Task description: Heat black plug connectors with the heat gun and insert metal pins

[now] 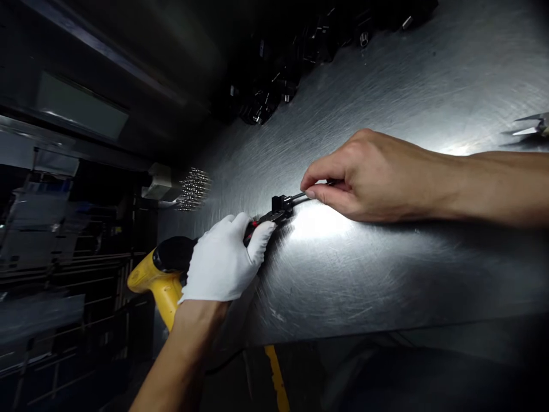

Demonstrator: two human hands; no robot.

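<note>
My left hand (223, 257), in a white glove, is closed around what look like pliers (271, 217) with red and black handles. Their dark jaws lie against a small black block (278, 202); whether they clamp it I cannot tell. A thin dark rod (298, 196) with a metal fitting runs from the block towards my right hand (364, 177). That bare hand pinches the rod between thumb and forefinger, and its far end is hidden in the palm.
The scratched metal tabletop (343, 274) lies under both hands. Several black parts (317, 40) with shiny ends sit at the back. Left are a yellow and black pistol-shaped tool (165, 286) and a cluster of shiny metal pieces (193, 189). A pointed metal tool (532, 126) lies far right.
</note>
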